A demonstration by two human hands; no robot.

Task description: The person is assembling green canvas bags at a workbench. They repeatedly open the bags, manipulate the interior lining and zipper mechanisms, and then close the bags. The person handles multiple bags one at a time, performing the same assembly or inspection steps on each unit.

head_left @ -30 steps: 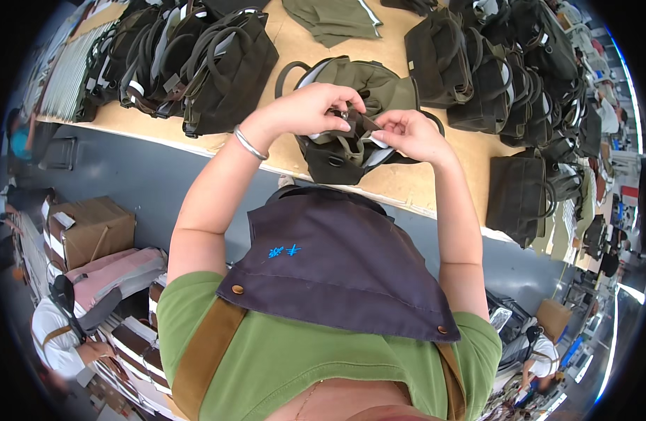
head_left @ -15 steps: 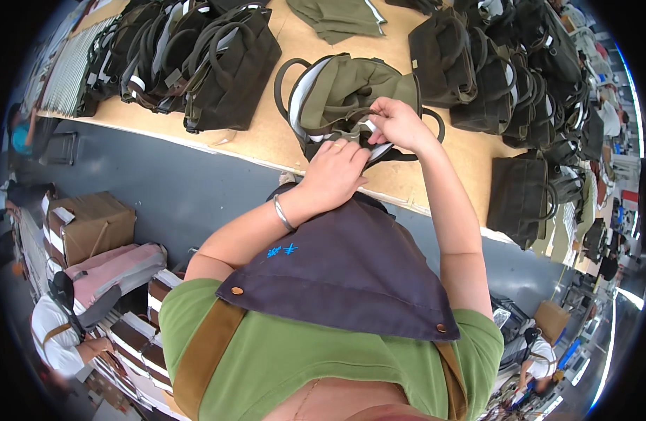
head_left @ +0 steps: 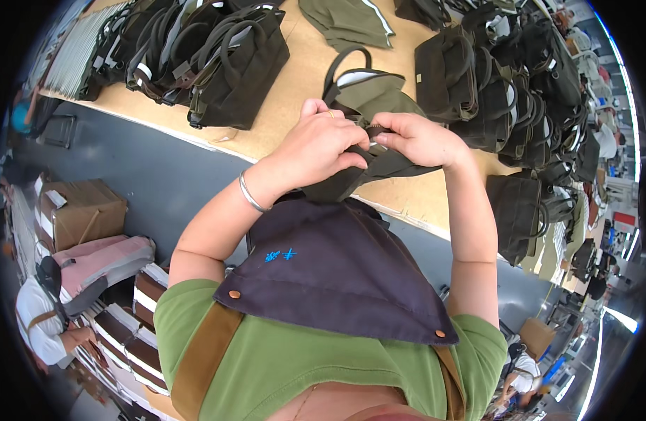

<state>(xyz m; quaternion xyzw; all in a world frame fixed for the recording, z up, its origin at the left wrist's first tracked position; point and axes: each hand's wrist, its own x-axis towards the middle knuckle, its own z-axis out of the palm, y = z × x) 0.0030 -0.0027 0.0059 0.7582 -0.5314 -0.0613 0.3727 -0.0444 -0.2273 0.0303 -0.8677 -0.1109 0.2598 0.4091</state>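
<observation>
A dark bag with an olive lining (head_left: 380,95) lies at the near edge of the table, tilted and partly folded over toward me. One of its dark looped handles (head_left: 329,70) stands up at the far side. My left hand (head_left: 321,144) is closed on the bag's near rim, thumb below and fingers over it. Close beside it, my right hand (head_left: 417,139) pinches the same rim between thumb and fingers. What lies between the fingertips is mostly hidden. A dark apron (head_left: 337,274) covers my front just below the bag.
Rows of finished-looking dark bags stand on the table at left (head_left: 242,74) and right (head_left: 445,74). Olive fabric pieces (head_left: 347,19) lie behind. On the left floor side are a brown carton (head_left: 91,210), a pink-grey bag (head_left: 102,263) and a person in white (head_left: 38,316).
The bag has been tipped and its rim pulled round toward me, so less of the opening shows. My left hand has shifted up and now grips the rim; my right hand has turned and moved slightly right.
</observation>
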